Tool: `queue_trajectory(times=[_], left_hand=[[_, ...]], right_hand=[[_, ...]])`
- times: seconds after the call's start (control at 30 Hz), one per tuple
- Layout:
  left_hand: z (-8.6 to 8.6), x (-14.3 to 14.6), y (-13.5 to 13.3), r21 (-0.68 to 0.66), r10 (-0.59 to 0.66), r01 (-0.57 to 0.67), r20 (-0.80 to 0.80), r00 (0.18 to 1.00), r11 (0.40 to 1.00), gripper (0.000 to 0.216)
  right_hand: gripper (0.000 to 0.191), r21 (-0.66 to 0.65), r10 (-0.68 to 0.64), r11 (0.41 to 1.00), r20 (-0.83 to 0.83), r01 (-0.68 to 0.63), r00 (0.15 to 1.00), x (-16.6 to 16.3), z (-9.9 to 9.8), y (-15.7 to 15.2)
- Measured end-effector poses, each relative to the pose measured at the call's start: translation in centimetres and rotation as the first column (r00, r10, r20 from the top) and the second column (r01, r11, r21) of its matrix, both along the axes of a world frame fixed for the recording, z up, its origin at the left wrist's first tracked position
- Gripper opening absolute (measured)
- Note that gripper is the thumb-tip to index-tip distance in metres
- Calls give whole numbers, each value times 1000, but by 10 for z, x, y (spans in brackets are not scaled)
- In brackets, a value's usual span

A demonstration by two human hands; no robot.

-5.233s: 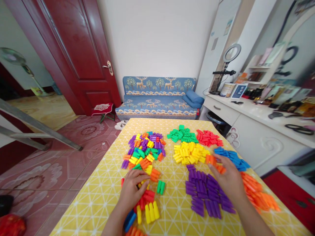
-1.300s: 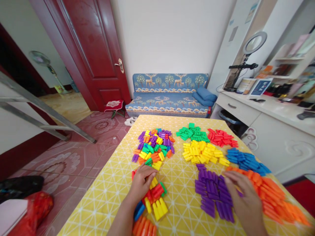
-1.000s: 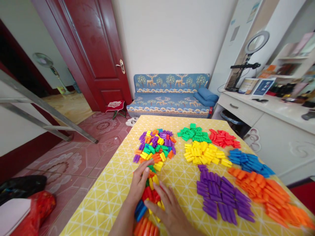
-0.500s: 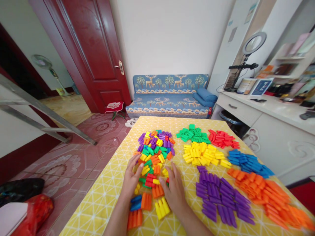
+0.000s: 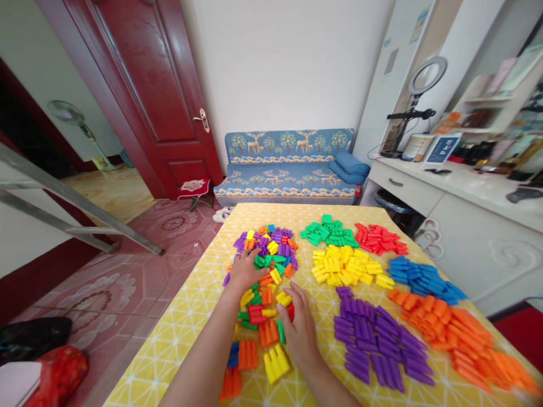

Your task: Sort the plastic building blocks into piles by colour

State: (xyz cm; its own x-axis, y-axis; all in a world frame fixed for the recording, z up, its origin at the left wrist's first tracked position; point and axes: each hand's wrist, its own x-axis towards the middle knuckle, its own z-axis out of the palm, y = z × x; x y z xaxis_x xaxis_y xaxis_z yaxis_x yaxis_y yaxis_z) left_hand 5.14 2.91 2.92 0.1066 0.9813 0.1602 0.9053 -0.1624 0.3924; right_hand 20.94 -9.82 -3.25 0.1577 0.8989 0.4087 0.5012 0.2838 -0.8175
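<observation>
A mixed heap of coloured plastic blocks [image 5: 267,254] lies on the yellow patterned tablecloth [image 5: 186,333]. My left hand [image 5: 245,269] rests on the heap's near left side with fingers curled over the blocks. My right hand [image 5: 298,328] lies flat, fingers spread, beside loose red, orange and yellow blocks [image 5: 263,316] nearer to me. Sorted piles sit to the right: green [image 5: 324,232], red [image 5: 377,239], yellow [image 5: 343,265], blue [image 5: 419,278], purple [image 5: 373,338] and orange [image 5: 449,330].
A blue patterned sofa [image 5: 288,167] stands beyond the table's far edge. A dark red door [image 5: 144,96] hangs open on the left, with a metal ladder [image 5: 63,209] over the tiled floor. A white desk [image 5: 458,209] with a ring light [image 5: 426,76] lines the right side.
My right hand left the purple and orange piles and came to the loose blocks in front. My left hand reached forward onto the mixed heap. Loose blocks near me have spread out.
</observation>
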Motion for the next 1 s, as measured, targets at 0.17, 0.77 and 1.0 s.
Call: queue_trajectory(times=[0.17, 0.77, 1.0], left_hand=[[4, 9, -14, 15, -10, 10, -12, 1000, 1000, 52], [10, 13, -46, 60, -318, 316, 30, 948, 947, 55], [4, 27, -46, 54, -305, 305, -9, 952, 951, 58]], right_hand=[[30, 13, 4, 1000, 0, -4, 1000, 0, 1, 1], [48, 30, -41, 999, 78, 39, 996, -4, -9, 4], [50, 16, -52, 999, 83, 51, 995, -4, -12, 4]])
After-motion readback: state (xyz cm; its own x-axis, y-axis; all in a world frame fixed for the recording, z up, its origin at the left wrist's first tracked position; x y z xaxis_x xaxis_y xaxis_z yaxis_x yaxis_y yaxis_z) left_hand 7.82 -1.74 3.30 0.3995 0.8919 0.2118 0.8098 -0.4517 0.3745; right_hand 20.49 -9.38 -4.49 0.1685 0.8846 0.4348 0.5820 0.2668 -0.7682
